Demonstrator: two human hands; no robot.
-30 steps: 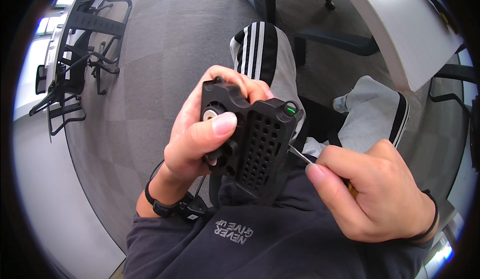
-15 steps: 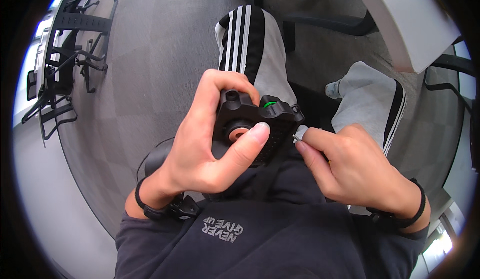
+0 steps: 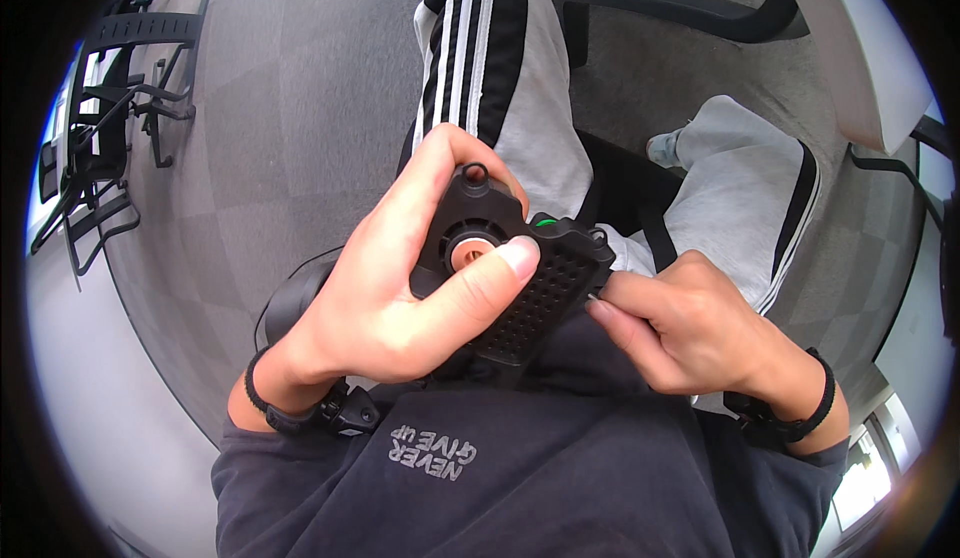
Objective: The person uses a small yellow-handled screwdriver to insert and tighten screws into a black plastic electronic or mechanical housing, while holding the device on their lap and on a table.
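Note:
My left hand (image 3: pixel 395 293) is wrapped round a black plastic device (image 3: pixel 548 293) above my lap. The device has a panel with rows of small holes, a green part (image 3: pixel 545 223) near its far edge and a copper-coloured round hub (image 3: pixel 470 253). My left thumb lies across its face beside the hub; the fingers curl behind it, partly hidden. At the device's right edge, my right hand (image 3: pixel 695 328) is closed in a pinch on a small thin metal piece (image 3: pixel 593 298). Only the tip of that piece shows, close to the housing; whether it touches cannot be told.
My legs in grey trousers (image 3: pixel 545 88) stretch out below the device. Black chairs (image 3: pixel 135 88) stand at the far left on the grey carpet (image 3: pixel 280 108). A white table (image 3: pixel 865 58) and a black chair leg (image 3: pixel 690 13) are at the far right.
The device has tilted, so its perforated panel now faces up more fully. My right hand's pinch has come closer to the device's right edge. The view has shifted slightly.

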